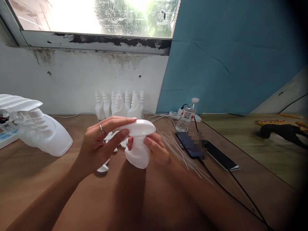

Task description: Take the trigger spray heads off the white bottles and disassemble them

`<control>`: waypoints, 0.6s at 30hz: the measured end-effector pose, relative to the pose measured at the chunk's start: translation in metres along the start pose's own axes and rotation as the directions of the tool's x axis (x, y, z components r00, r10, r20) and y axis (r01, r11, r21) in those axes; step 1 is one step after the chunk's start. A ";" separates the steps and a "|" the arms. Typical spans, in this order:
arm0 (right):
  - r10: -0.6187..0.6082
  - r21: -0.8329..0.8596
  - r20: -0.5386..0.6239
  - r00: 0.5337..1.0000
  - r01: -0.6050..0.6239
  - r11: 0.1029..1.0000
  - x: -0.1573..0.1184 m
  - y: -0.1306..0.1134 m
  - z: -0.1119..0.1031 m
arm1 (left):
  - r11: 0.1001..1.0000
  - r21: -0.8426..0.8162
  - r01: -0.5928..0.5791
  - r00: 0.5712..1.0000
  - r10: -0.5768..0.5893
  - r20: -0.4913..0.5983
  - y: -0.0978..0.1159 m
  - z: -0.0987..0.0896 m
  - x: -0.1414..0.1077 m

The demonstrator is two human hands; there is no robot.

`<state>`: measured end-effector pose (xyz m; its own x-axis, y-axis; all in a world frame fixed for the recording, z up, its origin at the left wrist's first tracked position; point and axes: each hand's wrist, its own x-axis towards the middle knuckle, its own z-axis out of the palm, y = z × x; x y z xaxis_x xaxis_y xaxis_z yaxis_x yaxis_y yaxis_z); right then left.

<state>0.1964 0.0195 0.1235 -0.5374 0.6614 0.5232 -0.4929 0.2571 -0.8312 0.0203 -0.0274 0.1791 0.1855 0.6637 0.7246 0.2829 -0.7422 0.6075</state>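
Observation:
A white plastic spray bottle [137, 157] is held up above the table in the middle of the view, its base tilted toward me. The fingers of my left hand [96, 146], with a ring on one of them, lie along the top of its spray head [144, 127], and the thumb presses the side. My right hand [158, 149] grips the bottle around the neck, its other fingers partly hidden behind. Loose white plastic pieces [103, 167] lie on the table beyond and below my left hand.
Several white bottles [119, 106] stand against the wall. Assembled white spray bottles [48, 131] lie at the left. Thin tubes [184, 154], a clear water bottle [186, 115], two phones [220, 155] and black cables [216, 179] occupy the right side, near the table edge.

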 end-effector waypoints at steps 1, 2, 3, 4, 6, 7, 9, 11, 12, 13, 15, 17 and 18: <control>0.000 -0.010 0.001 1.000 0.000 1.000 0.000 -0.001 0.000 | 1.000 -0.019 -0.010 1.000 0.010 0.002 -0.001 0.000 0.000; -0.002 -0.015 0.011 1.000 0.002 1.000 0.001 -0.003 0.001 | 0.999 -0.037 -0.011 1.000 0.011 0.005 -0.001 0.001 0.000; -0.002 -0.014 0.024 1.000 0.002 1.000 0.001 -0.004 0.001 | 0.999 -0.048 -0.004 1.000 0.004 0.011 -0.002 0.001 0.000; 0.000 -0.004 0.038 0.999 0.000 1.000 0.002 -0.004 0.001 | 0.999 -0.052 0.006 1.000 -0.006 0.013 -0.003 0.002 -0.001; 0.027 0.039 0.055 0.998 -0.029 0.999 0.003 -0.005 0.001 | 0.999 -0.043 0.009 1.000 -0.009 0.001 -0.004 0.003 -0.001; 0.050 0.066 0.064 0.997 -0.055 0.996 0.004 -0.005 0.000 | 0.999 -0.035 0.000 1.000 0.000 -0.010 -0.004 0.003 -0.001; 0.097 0.113 0.087 0.991 -0.106 0.988 0.005 -0.006 0.000 | 0.999 -0.029 -0.018 1.000 0.017 -0.022 -0.005 0.004 -0.001; 0.110 0.149 0.112 0.988 -0.126 0.981 0.006 -0.005 -0.001 | 0.999 -0.032 -0.031 0.999 0.030 -0.012 -0.005 0.005 0.000; 0.107 0.161 0.120 0.987 -0.125 0.979 0.007 -0.005 -0.001 | 0.999 -0.030 -0.036 0.999 0.036 -0.006 -0.005 0.005 0.000; 0.100 0.168 0.121 0.988 -0.120 0.978 0.007 -0.004 -0.001 | 0.999 -0.024 -0.042 0.999 0.042 0.001 -0.005 0.005 0.000; 0.084 0.173 0.114 0.990 -0.103 0.979 0.007 -0.003 0.000 | 0.999 -0.002 -0.054 0.998 0.054 0.013 -0.005 0.003 0.000; 0.076 0.145 0.091 0.993 -0.088 0.985 0.006 -0.002 0.002 | 0.998 0.022 -0.051 0.998 0.051 0.025 -0.004 0.001 0.001; 0.075 0.114 0.076 0.994 -0.083 0.990 0.006 -0.001 0.003 | 0.999 0.027 -0.046 0.999 0.045 0.030 -0.005 0.001 0.001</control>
<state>0.1919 0.0210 0.1283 -0.6232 0.6232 0.4724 -0.5212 0.1194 -0.8451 0.0197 -0.0236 0.1766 0.2262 0.6322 0.7410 0.2996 -0.7690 0.5646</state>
